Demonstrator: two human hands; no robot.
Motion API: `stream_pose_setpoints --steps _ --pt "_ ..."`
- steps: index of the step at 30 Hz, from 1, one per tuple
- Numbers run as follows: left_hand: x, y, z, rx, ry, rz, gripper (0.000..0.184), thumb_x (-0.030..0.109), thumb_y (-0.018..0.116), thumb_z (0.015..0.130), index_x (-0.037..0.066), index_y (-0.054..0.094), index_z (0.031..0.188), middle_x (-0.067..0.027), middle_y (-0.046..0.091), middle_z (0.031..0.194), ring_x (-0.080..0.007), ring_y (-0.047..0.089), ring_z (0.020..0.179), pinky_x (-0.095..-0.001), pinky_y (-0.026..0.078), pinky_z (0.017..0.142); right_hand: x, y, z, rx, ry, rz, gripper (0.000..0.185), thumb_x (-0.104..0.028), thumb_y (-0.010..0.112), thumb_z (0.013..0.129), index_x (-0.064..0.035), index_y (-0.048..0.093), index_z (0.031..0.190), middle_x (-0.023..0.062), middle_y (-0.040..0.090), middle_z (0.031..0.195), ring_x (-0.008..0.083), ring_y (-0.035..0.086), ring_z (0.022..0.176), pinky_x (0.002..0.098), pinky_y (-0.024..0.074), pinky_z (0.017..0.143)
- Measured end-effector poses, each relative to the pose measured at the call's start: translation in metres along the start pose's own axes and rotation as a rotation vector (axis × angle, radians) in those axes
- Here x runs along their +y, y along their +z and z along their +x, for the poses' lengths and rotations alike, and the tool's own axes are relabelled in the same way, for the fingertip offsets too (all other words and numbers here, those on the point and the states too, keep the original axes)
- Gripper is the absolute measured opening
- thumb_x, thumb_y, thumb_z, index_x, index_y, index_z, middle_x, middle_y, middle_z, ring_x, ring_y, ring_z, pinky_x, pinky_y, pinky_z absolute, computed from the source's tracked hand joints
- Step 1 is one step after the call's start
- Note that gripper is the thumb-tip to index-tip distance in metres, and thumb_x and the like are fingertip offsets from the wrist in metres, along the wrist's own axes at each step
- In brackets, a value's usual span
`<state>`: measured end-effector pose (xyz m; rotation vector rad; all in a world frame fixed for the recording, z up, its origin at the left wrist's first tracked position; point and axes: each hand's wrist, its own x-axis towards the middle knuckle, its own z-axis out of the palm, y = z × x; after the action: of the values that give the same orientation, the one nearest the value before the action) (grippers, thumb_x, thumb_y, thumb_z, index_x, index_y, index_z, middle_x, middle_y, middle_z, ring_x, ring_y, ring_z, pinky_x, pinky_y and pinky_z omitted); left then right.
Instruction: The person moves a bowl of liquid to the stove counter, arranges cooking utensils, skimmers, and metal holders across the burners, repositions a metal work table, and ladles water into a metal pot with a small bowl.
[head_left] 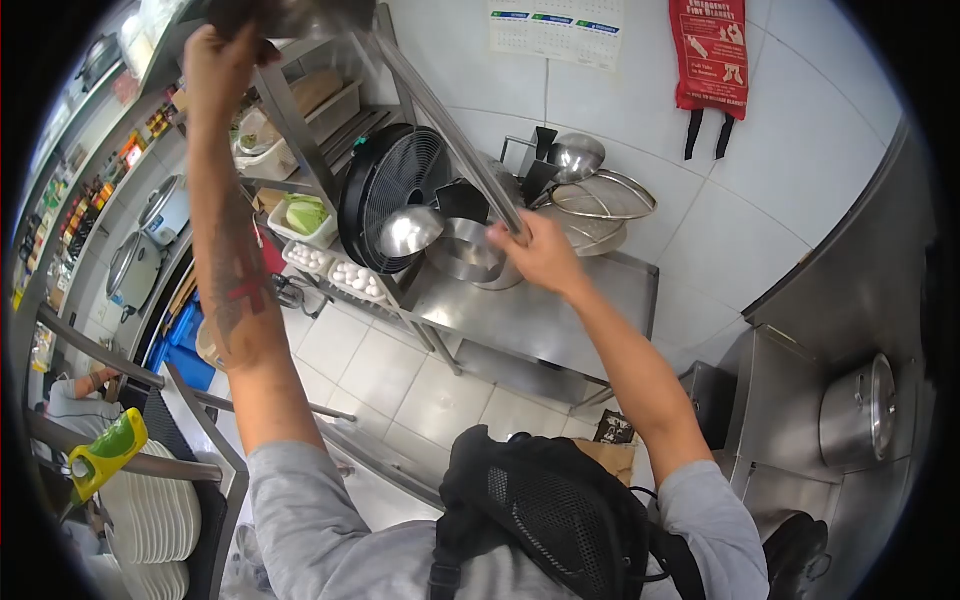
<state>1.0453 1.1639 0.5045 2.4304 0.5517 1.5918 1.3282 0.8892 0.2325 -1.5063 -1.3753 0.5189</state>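
One right hand point(545, 256) around a metal pole point(452, 135), left hand point(220, 72), hold unclear, fan point(375, 195) and table point(560, 320) between

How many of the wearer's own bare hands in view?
2. The left hand, at upper left, curls at a dark blurred object; the right hand, near centre, grips a long silver metal bar.

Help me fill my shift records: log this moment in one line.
left hand: raised at blurred dark object | right hand: gripping long metal rod | nearby: metal table, black fan
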Motion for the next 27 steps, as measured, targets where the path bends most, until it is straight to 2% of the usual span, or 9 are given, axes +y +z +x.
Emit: stream_pose_setpoints --steps 2,5,11,16,20,23,25,26,27 --pt "0.01 0.05 -0.041 0.036 -0.026 -0.277 0.032 0.021 0.071 0.091 0.001 0.067 0.116 -0.0117 0.074 0.091 -0.0164 0.07 0.083 -0.0268 0.053 0.076 0.006 -0.004 -0.021 -0.099 0.138 -0.106 0.034 -0.033 0.067 0.092 -0.0025 0.059 0.106 0.0028 0.054 0.067 0.0076 0.055 0.061 0.0249 0.0404 0.049" --pt "0.042 0.136 -0.154 0.249 -0.144 -0.498 0.03 0.017 0.072 0.091 -0.001 0.063 0.114 -0.0105 0.07 0.102 -0.0134 0.065 0.087 -0.0253 0.05 0.074 0.059 -0.022 -0.046 -0.274 0.112 0.718 0.028 -0.025 0.062 0.096 -0.0044 0.057 0.114 0.0031 0.055 0.076 0.0136 0.062 0.066 0.0255 0.0473 0.052" --pt "0.108 0.269 -0.346 -0.316 -0.542 -0.937 0.018 0.013 0.066 0.096 -0.003 0.067 0.103 -0.0053 0.069 0.085 -0.0094 0.064 0.08 -0.0231 0.048 0.074 0.021 -0.053 -0.06 -0.282 0.16 0.909 0.04 -0.017 0.063 0.096 -0.0081 0.041 0.129 0.0083 0.057 0.106 0.0237 0.069 0.077 0.0378 0.0608 0.061" --pt "-0.003 0.32 -0.471 -0.176 -0.909 -0.412 0.051 0.037 0.062 0.096 0.001 0.052 0.131 -0.0213 0.056 0.119 -0.0278 0.056 0.11 -0.0369 0.045 0.095 0.029 -0.049 -0.08 0.028 0.273 0.788 0.054 -0.018 0.067 0.094 -0.0112 0.033 0.135 0.0095 0.057 0.109 0.0232 0.068 0.077 0.041 0.0622 0.064" --pt "-0.138 0.386 -0.62 -0.448 -0.872 0.085 0.082 0.052 0.062 0.093 0.004 0.031 0.151 -0.0309 0.03 0.151 -0.0446 0.037 0.137 -0.0464 0.033 0.113 0.053 -0.064 -0.104 0.106 0.317 0.8 0.058 -0.011 0.065 0.094 -0.0126 0.029 0.14 0.0085 0.055 0.107 0.0195 0.064 0.075 0.044 0.063 0.067" --pt "-0.114 0.389 -0.603 -0.139 -1.055 -0.387 0.075 0.043 0.061 0.096 0.002 0.031 0.151 -0.0304 0.031 0.153 -0.0407 0.04 0.136 -0.0439 0.035 0.112 0.061 -0.069 -0.113 0.243 0.356 0.685 0.059 -0.01 0.064 0.094 -0.0138 0.029 0.141 0.0081 0.054 0.109 0.0174 0.06 0.072 0.0424 0.0626 0.066" --pt "-0.122 0.38 -0.632 0.046 -0.843 -0.163 0.071 0.038 0.061 0.097 0.001 0.032 0.151 -0.0269 0.037 0.151 -0.0349 0.046 0.132 -0.0417 0.038 0.11 0.079 -0.073 -0.123 0.368 0.288 0.524 0.06 -0.01 0.064 0.095 -0.014 0.028 0.142 0.008 0.054 0.108 0.0162 0.059 0.071 0.0406 0.0623 0.066" --pt "-0.096 0.357 -0.625 0.013 -1.215 -0.307 0.069 0.036 0.06 0.097 0.0 0.034 0.15 -0.0247 0.04 0.15 -0.0334 0.047 0.132 -0.0398 0.037 0.11 0.081 -0.076 -0.132 0.41 0.302 0.423 0.069 -0.014 0.062 0.097 -0.0128 0.017 0.149 0.0091 0.058 0.1 0.0155 0.06 0.067 0.0342 0.0588 0.06" --pt "-0.094 0.36 -0.662 0.071 -0.942 0.108 0.066 0.037 0.057 0.098 -0.002 0.036 0.148 -0.0273 0.043 0.147 -0.0374 0.053 0.126 -0.0413 0.04 0.106 0.081 -0.078 -0.145 0.4 0.282 0.448 0.069 -0.014 0.062 0.097 -0.0113 0.017 0.149 0.0085 0.058 0.092 0.0143 0.057 0.062 0.0317 0.0552 0.056"
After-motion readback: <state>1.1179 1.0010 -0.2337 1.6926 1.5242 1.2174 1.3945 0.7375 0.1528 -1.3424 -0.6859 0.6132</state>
